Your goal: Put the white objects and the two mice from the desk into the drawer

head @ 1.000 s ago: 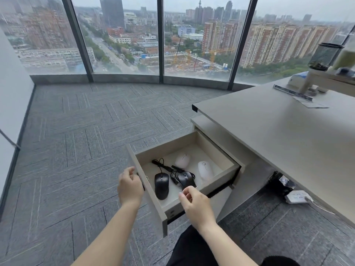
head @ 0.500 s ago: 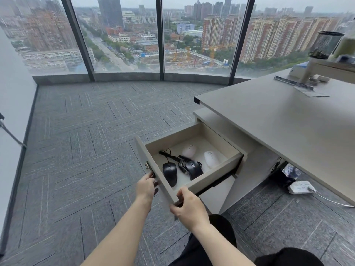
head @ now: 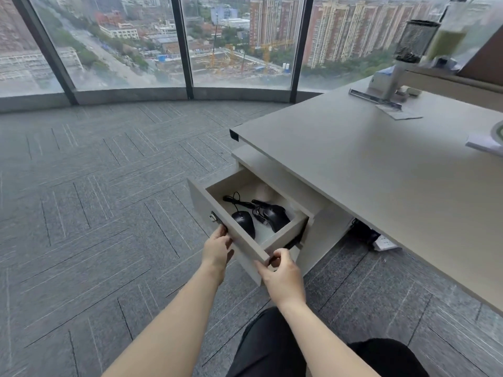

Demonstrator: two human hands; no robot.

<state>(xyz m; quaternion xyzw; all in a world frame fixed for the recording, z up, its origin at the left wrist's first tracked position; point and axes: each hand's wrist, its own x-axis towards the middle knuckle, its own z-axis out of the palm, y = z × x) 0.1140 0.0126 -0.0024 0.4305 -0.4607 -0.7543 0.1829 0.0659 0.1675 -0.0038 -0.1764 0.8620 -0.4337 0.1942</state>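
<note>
Hands, left and right, grip drawer front; two black mice inside.

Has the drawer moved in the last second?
Yes. The drawer has slid inward under the desk; less of its inside shows, and both hands, left and right, press its front.

Drawer farther in than before — white objects now half-hidden.

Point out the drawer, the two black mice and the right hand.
drawer (head: 239, 242): head view, front panel's top edge.
left black mouse (head: 243, 220): head view, its back.
right black mouse (head: 276, 216): head view, its back.
right hand (head: 283, 276): head view, back of hand.
</note>
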